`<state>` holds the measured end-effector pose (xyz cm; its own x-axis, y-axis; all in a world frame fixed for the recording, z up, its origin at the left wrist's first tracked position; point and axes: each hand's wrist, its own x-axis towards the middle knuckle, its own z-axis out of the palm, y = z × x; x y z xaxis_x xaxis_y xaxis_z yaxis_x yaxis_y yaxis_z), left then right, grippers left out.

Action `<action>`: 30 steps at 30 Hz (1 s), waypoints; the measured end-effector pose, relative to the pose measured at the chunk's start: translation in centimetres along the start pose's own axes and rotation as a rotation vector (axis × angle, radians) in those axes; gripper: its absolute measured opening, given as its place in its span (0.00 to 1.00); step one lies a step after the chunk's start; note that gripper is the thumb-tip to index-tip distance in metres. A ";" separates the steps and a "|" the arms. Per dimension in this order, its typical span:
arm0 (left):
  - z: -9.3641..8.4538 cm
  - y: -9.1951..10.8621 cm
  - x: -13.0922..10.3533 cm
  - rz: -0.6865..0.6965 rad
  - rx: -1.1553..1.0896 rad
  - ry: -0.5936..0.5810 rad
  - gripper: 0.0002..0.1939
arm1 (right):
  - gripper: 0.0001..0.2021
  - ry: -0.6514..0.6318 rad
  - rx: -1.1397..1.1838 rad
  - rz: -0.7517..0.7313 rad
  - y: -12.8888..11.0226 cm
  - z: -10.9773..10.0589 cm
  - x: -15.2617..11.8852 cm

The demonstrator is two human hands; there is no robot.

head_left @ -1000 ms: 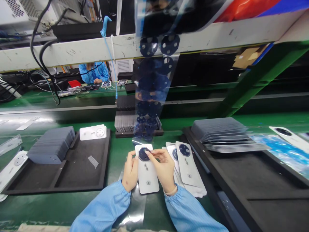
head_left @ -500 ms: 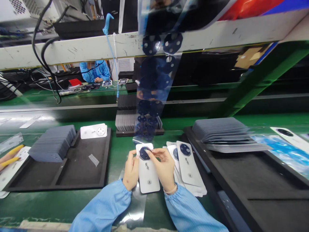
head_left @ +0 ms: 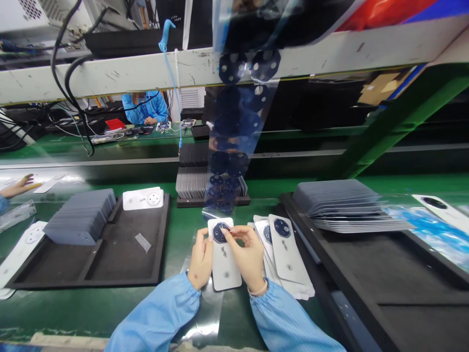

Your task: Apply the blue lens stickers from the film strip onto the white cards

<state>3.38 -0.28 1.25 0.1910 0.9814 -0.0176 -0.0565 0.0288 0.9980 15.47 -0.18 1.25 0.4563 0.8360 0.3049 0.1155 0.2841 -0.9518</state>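
Observation:
A white phone back cover (head_left: 227, 271) with a dark round-cornered camera piece (head_left: 219, 233) at its top stands in front of me. My left hand (head_left: 200, 258) grips its left edge, fingers closed along the side. My right hand (head_left: 249, 252) is closed at the upper right edge, its thumb pressed onto the dark camera piece. Just right of it, more white back covers (head_left: 289, 254) lie in a loose pile, the upper ones with dark camera pieces. A clear film strip (head_left: 234, 132) bearing several dark camera pieces hangs behind the cover.
At left, a black tray (head_left: 124, 266) holds grey sheets (head_left: 80, 217) and a white cover (head_left: 143, 199). Another black tray (head_left: 403, 274) with stacked grey sheets (head_left: 340, 200) is at right. A co-worker's hand (head_left: 24, 186) reaches in at far left; another person (head_left: 144, 107) sits behind.
My hands and the cover stay almost in place, the thumb still on the camera piece. The co-worker's yellow-tipped fingers at left have left the nearer white cover and moved up toward the farther one.

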 end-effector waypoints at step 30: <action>0.7 0.0 0.6 -0.134 -0.208 -0.027 0.26 | 0.15 -0.243 0.348 0.433 0.5 -0.5 1.0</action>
<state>4.21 0.22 1.31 0.2361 0.9609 -0.1447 -0.2290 0.1997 0.9527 16.39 0.55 1.06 0.1782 0.9815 -0.0702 -0.3502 -0.0034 -0.9367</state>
